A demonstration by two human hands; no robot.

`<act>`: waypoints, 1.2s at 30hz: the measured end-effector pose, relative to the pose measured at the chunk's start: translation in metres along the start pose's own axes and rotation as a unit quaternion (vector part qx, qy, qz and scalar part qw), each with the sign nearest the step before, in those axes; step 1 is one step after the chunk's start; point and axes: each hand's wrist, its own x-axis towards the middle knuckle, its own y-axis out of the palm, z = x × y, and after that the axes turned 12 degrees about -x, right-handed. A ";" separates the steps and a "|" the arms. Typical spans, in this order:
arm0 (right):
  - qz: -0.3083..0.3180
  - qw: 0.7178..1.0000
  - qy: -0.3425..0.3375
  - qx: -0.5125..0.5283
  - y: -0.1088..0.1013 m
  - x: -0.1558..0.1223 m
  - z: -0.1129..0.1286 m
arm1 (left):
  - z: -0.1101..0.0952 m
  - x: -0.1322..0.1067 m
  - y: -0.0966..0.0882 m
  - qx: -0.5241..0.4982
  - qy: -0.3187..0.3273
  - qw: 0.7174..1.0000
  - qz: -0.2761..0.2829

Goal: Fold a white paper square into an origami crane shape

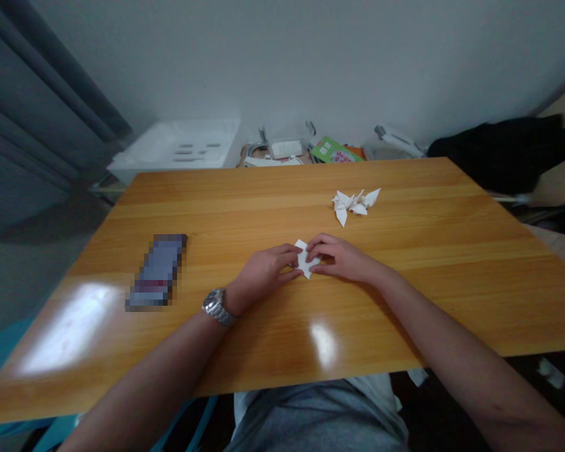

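- While the left hand (265, 269) holds the left edge of a small folded white paper (304, 260) between narrowed thumb and fingers, the right hand (343, 258) holds its right edge likewise.
- Paper: between the hands, near the middle of the wooden table (452, 270).
- White origami figures (343, 200): close together, beyond the right hand.
- Silver watch (218, 306): worn just behind the left hand.

The left hand (263, 273) and right hand (343, 258) face each other, fingers (287, 249) bent, forearms (169, 361) slanting inward.

Paper (303, 263) on table (245, 213), origami (356, 206) behind
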 end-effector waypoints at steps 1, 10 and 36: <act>0.000 1.000 -0.001 0.000 0.000 0.000 0.001 | 0.000 0.000 0.000 -0.002 0.002 1.000 0.003; -0.001 0.999 -0.030 -0.016 0.001 0.000 -0.001 | -0.001 -0.001 0.000 0.001 -0.006 1.000 -0.001; 0.032 0.972 -0.118 -0.199 0.004 -0.003 0.010 | -0.002 -0.001 -0.003 -0.014 -0.006 1.000 0.007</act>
